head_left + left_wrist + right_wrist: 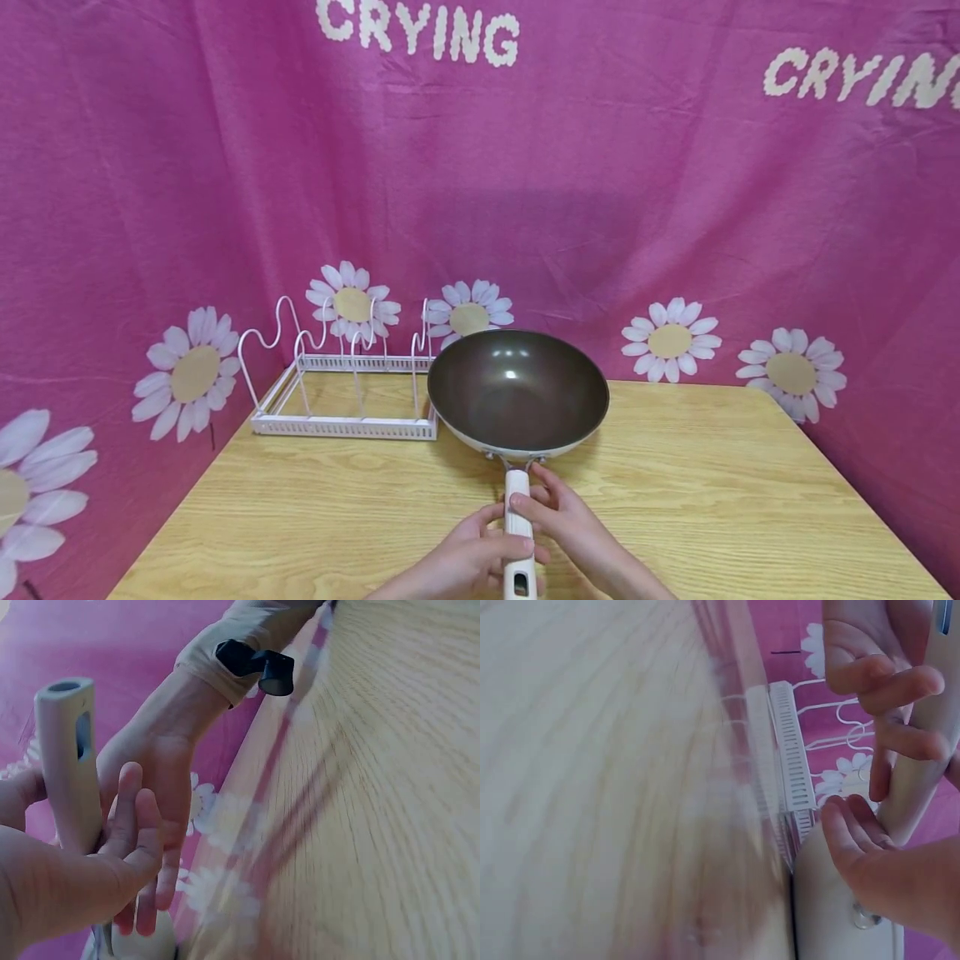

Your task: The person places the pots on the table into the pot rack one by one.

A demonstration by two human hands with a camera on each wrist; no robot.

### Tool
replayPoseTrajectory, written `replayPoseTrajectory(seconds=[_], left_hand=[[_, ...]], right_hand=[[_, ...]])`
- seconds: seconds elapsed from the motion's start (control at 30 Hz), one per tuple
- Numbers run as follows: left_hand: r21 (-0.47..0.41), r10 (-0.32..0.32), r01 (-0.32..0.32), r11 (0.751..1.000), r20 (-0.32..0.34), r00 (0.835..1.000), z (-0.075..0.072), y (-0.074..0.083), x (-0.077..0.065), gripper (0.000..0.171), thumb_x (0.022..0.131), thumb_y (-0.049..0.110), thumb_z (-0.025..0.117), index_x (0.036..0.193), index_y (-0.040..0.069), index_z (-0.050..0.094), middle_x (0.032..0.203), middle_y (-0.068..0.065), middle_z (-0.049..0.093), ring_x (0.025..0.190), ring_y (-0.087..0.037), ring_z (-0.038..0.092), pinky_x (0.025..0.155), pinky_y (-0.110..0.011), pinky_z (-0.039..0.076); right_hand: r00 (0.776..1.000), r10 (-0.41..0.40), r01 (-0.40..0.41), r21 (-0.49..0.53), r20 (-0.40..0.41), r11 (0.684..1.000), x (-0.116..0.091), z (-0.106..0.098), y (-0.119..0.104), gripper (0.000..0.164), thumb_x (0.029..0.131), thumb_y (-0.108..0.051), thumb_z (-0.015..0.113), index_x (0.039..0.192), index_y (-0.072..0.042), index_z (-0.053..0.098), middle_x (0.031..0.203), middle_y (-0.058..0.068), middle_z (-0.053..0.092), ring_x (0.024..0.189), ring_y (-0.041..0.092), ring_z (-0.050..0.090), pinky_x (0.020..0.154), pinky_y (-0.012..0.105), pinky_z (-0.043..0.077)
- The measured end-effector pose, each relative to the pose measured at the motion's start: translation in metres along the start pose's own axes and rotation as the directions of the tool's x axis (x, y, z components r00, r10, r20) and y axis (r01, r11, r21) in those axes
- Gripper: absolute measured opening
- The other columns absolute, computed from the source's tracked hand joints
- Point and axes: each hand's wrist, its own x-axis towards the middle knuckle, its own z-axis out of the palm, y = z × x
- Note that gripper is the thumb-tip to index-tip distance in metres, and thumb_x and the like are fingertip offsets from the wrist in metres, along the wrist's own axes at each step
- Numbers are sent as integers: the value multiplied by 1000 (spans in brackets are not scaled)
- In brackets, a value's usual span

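A wok-shaped frying pan (517,392), dark inside and pale outside, is in the middle of the head view, its cream handle (517,483) pointing toward me. Lower on that handle, my left hand (480,552) grips it, thumb across the top and fingers beneath. Nearer the pan's bowl, my right hand (570,512) holds the handle from the right, with the thumb on top and the fingers at its side and underside. In the right wrist view, the left fingers curl around the handle and the pan's pale outer wall (836,900) shows below.
A white wire rack (345,427) with upright curved dividers stands on the wooden table (712,500) at the back left, close beside the pan. Pink cloth (562,208) printed with daisies hangs behind and along the sides of the table.
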Motion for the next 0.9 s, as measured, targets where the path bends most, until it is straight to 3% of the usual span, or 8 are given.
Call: replayPoseTrajectory(seconds=[0.2, 0.43, 0.57, 0.9], left_hand=[[45, 33, -32, 998, -28, 999, 10, -2, 2, 70, 94, 16, 65, 149, 2, 24, 86, -1, 71, 74, -14, 70, 71, -25, 57], [-57, 16, -26, 998, -166, 986, 20, -5, 4, 59, 88, 8, 61, 138, 2, 32, 77, -4, 66, 65, -12, 67, 63, -25, 56], [-48, 5, -16, 999, -222, 975, 24, -7, 6, 59, 85, 8, 60, 137, 3, 32, 73, -5, 64, 62, -11, 66, 59, -23, 55], [-36, 31, -40, 999, -218, 976, 28, -6, 9, 56, 81, 4, 57, 133, 2, 37, 83, -4, 59, 59, -9, 62, 61, -24, 56]], right_hand=[[998, 11, -9, 47, -61, 999, 1, 4, 4, 83, 97, -35, 61, 155, 3, 15, 132, 19, 59, 115, 24, 59, 105, 48, 43], [996, 3, 7, 111, -85, 994, 3, 8, 8, 83, 97, -31, 61, 155, 4, 13, 125, 13, 62, 106, 16, 62, 96, 32, 47], [997, 0, 11, 137, -78, 990, 3, 10, 9, 82, 98, -29, 59, 155, 4, 11, 124, 13, 62, 105, 13, 61, 95, 29, 46], [998, 5, 5, 138, -67, 990, 2, 10, 8, 83, 98, -29, 59, 156, 3, 9, 131, 19, 58, 106, 14, 61, 97, 26, 45]])
